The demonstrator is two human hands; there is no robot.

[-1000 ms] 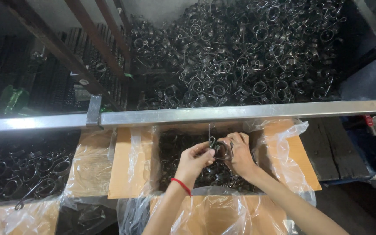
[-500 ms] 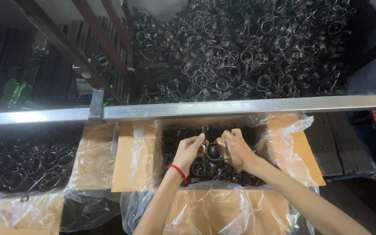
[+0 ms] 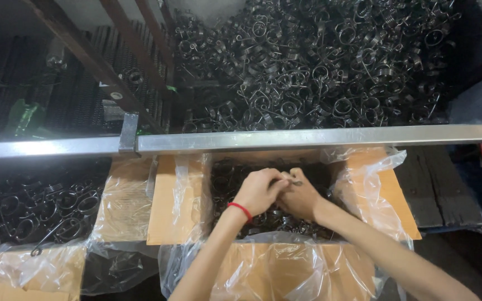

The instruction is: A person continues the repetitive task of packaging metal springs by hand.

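Both hands lower now vs. 1 s ago, down in lined carton (image 3: pixel 171 200). Left hand (image 3: pixel 259 192) & right hand (image 3: pixel 299 198) pressed together, pinching dark wire spring (image 3: pixel 292 180) over springs in box.

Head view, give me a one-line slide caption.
Both hands, left hand and right hand, pinch a spring over a plastic-lined box of springs.
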